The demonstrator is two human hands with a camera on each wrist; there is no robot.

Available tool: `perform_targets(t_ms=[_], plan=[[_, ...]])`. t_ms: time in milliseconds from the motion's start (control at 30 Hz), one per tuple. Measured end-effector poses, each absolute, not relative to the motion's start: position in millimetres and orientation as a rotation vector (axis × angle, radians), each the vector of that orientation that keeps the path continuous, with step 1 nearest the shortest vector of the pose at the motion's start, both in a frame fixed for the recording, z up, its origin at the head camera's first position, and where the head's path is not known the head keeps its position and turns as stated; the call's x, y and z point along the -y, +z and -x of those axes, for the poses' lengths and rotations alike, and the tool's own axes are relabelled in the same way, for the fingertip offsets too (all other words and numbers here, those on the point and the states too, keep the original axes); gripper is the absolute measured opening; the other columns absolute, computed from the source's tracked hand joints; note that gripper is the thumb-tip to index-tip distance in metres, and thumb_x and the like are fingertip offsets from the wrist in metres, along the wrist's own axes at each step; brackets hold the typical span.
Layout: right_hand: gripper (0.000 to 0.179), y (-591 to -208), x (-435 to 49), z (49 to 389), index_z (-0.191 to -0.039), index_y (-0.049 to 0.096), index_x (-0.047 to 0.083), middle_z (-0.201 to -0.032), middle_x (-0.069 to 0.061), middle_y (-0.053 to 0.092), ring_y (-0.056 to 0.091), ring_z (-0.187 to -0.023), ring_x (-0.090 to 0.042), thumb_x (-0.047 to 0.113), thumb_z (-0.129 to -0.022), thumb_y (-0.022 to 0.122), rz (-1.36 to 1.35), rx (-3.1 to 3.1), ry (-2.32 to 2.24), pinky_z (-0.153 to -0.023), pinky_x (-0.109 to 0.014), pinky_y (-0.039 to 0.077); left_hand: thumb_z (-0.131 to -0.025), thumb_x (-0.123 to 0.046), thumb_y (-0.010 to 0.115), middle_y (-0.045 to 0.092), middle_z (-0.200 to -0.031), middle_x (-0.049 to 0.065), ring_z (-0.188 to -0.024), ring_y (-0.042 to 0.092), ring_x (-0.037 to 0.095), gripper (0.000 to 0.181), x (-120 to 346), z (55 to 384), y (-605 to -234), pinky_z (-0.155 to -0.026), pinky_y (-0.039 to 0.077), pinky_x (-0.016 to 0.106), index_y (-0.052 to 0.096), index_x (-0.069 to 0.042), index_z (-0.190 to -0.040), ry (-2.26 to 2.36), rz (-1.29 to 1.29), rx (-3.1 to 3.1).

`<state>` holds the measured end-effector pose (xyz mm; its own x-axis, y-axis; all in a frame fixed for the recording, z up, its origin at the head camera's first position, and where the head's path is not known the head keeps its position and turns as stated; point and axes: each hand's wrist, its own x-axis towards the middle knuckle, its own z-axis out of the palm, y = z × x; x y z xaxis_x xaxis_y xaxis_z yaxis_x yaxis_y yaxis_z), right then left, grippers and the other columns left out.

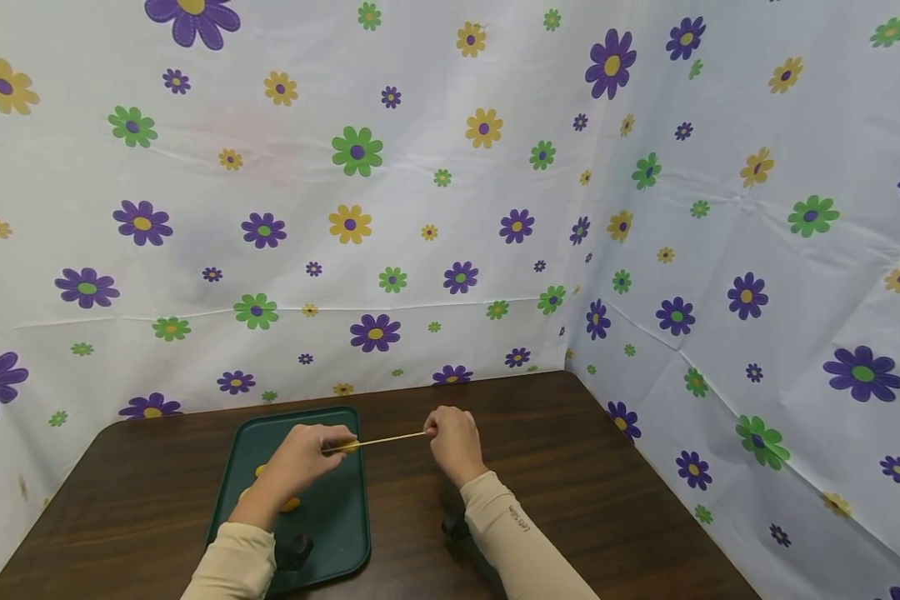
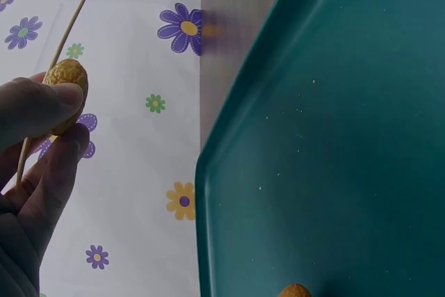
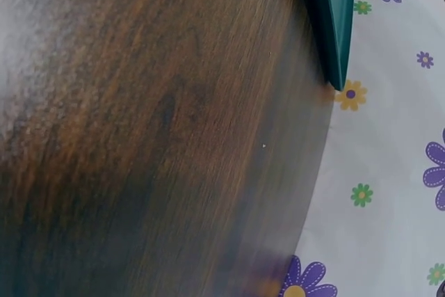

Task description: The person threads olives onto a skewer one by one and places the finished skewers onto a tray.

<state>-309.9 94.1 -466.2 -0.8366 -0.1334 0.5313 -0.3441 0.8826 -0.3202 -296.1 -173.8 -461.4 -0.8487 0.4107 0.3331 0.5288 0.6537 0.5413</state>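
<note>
"What's that golden-brown lump (image 2: pixel 68 71) up there?"

"It's oval and wrinkled, held in the air above the green tray (image 1: pixel 337 517). A thin stick (image 1: pixel 393 438) runs along it; I can't tell whether it goes through the lump or only past it."

"And who has hold of what?"

"The person's left hand (image 1: pixel 303 454), over the tray, pinches the lump between thumb and fingers, with the stick passing among those same fingers. The right hand (image 1: pixel 453 442), out beyond the tray's right edge, has its fingers curled in and pinches the stick. So the stick stretches between the two."

"Anything on the tray itself?"

"More lumps (image 1: pixel 291 505), partly hidden by the left forearm (image 1: pixel 261 500), and pale specks (image 2: pixel 278 174) scattered about."

"And around it?"

"A dark wooden table (image 1: pixel 397 517) under the tray, light sleeves (image 1: pixel 525 542) reaching in, and flowered cloth (image 1: pixel 420 183) hanging behind the tray and off to its right."
</note>
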Motion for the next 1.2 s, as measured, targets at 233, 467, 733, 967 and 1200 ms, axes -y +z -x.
perform_targets(t_ms=[233,467,733,967,1200], plan=[[0.022,-467,-93,309,-0.070,0.073,0.010,-0.070,0.005,0.066,0.061,-0.067,-0.015,-0.011,-0.073,0.077,-0.359,2.533,0.559,-0.070,-0.032,0.046,-0.086,0.002,0.077,0.074,-0.095,-0.003,-0.083,0.068,0.012,0.025,174,296,-462,-0.073,0.060,0.027,0.078,-0.014,-0.105,-0.971,0.796,2.671],[0.024,-468,-90,309,-0.068,0.072,0.012,-0.070,0.006,0.066,0.060,-0.065,-0.013,-0.011,-0.072,0.077,-0.358,2.531,0.567,-0.070,-0.032,0.046,-0.085,0.003,0.077,0.075,-0.096,-0.002,-0.083,0.068,0.012,0.025,174,294,-462,-0.073,0.060,0.028,0.078,-0.013,-0.105,-0.978,0.802,2.665],[0.023,-469,-88,307,-0.069,0.073,0.011,-0.071,0.005,0.067,0.060,-0.066,-0.014,-0.011,-0.073,0.078,-0.366,2.526,0.592,-0.070,-0.032,0.047,-0.085,0.002,0.077,0.074,-0.094,-0.004,-0.083,0.068,0.012,0.025,172,293,-461,-0.073,0.060,0.029,0.078,-0.014,-0.105,-0.970,0.793,2.674],[0.025,-470,-85,307,-0.068,0.071,0.013,-0.070,0.005,0.066,0.060,-0.066,-0.015,-0.009,-0.074,0.079,-0.362,2.532,0.590,-0.070,-0.032,0.047,-0.085,0.003,0.078,0.075,-0.095,-0.004,-0.084,0.070,0.013,0.026,172,292,-461,-0.076,0.061,0.033,0.078,-0.014,-0.105,-0.970,0.781,2.669],[0.023,-470,-82,307,-0.068,0.072,0.013,-0.070,0.006,0.066,0.061,-0.066,-0.014,-0.009,-0.073,0.078,-0.379,2.531,0.578,-0.071,-0.033,0.048,-0.084,0.003,0.078,0.075,-0.096,-0.003,-0.086,0.071,0.014,0.026,172,292,-462,-0.077,0.061,0.033,0.079,-0.014,-0.105,-0.948,0.794,2.663]])
